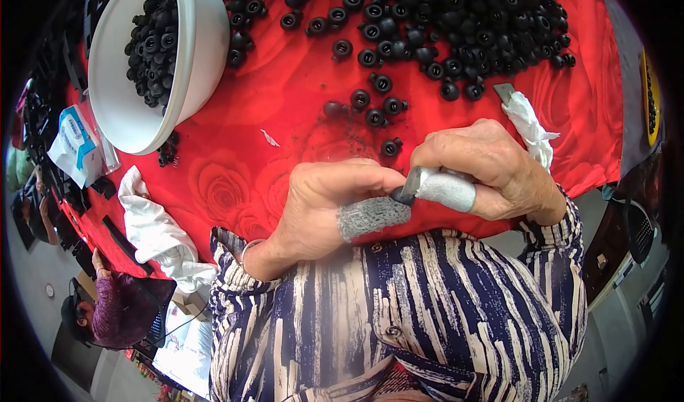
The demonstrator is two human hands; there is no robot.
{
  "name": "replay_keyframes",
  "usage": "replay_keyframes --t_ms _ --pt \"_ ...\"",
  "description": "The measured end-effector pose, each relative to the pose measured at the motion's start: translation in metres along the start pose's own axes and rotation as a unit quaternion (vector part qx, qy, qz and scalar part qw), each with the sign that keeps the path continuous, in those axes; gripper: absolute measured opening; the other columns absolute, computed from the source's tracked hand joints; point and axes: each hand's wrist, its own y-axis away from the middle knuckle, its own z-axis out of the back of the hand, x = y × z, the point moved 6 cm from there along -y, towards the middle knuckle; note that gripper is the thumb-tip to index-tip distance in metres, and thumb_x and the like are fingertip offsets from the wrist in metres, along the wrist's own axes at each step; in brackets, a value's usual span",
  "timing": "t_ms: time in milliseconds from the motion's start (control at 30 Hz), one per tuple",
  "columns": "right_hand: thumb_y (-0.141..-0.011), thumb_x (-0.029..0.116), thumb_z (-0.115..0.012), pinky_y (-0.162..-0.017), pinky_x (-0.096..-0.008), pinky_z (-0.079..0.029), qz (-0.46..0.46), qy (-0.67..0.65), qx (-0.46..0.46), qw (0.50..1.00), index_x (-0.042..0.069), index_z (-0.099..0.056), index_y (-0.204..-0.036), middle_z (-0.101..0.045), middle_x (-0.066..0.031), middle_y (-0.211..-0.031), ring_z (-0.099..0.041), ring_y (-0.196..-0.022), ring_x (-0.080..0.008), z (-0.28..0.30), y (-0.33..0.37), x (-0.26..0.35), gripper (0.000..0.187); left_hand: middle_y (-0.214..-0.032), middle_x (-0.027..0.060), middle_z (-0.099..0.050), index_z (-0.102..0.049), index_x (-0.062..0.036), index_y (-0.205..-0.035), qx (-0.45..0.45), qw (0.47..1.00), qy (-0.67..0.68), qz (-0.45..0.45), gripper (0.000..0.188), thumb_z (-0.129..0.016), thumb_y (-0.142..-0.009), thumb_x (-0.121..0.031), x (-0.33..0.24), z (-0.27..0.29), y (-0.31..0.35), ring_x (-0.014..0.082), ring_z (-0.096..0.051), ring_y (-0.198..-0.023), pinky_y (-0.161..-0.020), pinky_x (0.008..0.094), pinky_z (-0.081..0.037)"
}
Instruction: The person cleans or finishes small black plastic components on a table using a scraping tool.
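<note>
My left hand (310, 206), its thumb wrapped in grey knitted fabric, pinches a small black rubber-like part (402, 198) in front of my chest. Closed around a short knife is my right hand (484, 163), with a pale wrap on its thumb. The knife's flat metal blade (412, 183) touches or nearly touches the black part; its handle is hidden in my fingers. Just beyond my hands, several loose black round parts (375, 117) with ring-shaped openings lie on the red rose-patterned cloth (235, 145).
A big pile of the same parts (463, 24) covers the far side. At the far left, a tilted white tub (203, 53) holds more. Another blade with a white-wrapped handle (529, 124) lies right. A white cloth (157, 231) and another person (117, 309) are at left.
</note>
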Motion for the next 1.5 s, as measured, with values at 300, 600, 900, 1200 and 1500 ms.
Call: replay_keyframes --t_ms 300,600,900,1200,1500 --pt "-0.076 0.009 -0.063 -0.049 -0.0311 -0.043 0.032 -0.022 0.026 0.999 -0.002 -0.058 -0.085 -0.056 -0.0095 -0.066 -0.058 -0.055 -0.0229 0.0 0.0 0.002 0.016 -0.087 0.0058 -0.063 -0.064 0.0034 -0.098 0.033 0.999 -0.004 -0.002 0.025 -0.069 -0.073 0.002 -0.002 0.0 -0.001 0.0092 -0.058 -0.079 -0.071 0.0213 -0.047" --pt "-0.074 0.01 -0.068 -0.047 -0.0263 -0.041 -0.028 -0.079 -0.04 0.996 -0.001 -0.058 -0.091 -0.057 -0.0068 -0.067 -0.057 -0.055 -0.0152 0.007 0.001 0.006 0.023 -0.089 0.0101 -0.064 -0.064 0.0039 -0.095 0.02 0.996 0.017 -0.086 0.026 -0.072 -0.07 0.003 -0.004 0.004 0.0 0.0115 -0.06 -0.08 -0.071 0.0229 -0.049" --pt "-0.072 0.009 -0.073 -0.049 -0.0193 -0.033 -0.11 -0.088 -0.056 0.988 -0.001 -0.055 -0.091 -0.053 -0.0004 -0.071 -0.045 -0.058 -0.0028 -0.003 -0.004 0.006 0.028 -0.088 0.0117 -0.065 -0.065 0.0028 -0.093 -0.008 0.979 -0.105 -0.177 0.027 -0.073 -0.068 0.002 -0.012 0.0 -0.001 0.0151 -0.062 -0.078 -0.067 0.0248 -0.05" --pt "-0.079 0.005 -0.065 -0.06 -0.0182 -0.038 -0.229 -0.332 -0.097 0.91 0.001 -0.056 -0.096 -0.054 0.0035 -0.078 -0.048 -0.072 -0.0022 -0.005 0.008 -0.013 0.019 -0.085 0.0124 -0.066 -0.066 0.0017 -0.092 0.007 0.96 -0.13 -0.247 0.028 -0.075 -0.066 -0.001 -0.015 0.0 -0.001 0.0172 -0.063 -0.075 -0.064 0.0249 -0.049" --pt "-0.064 0.002 -0.067 -0.039 -0.0264 -0.037 0.141 0.049 -0.158 0.976 -0.004 -0.06 -0.101 -0.056 -0.0043 -0.062 -0.05 -0.045 -0.0133 0.003 0.008 0.024 0.038 -0.086 0.0118 -0.065 -0.065 0.0029 -0.094 -0.034 0.974 -0.091 -0.203 0.028 -0.073 -0.067 0.004 -0.009 0.006 0.001 0.0123 -0.062 -0.075 -0.063 0.0215 -0.049"
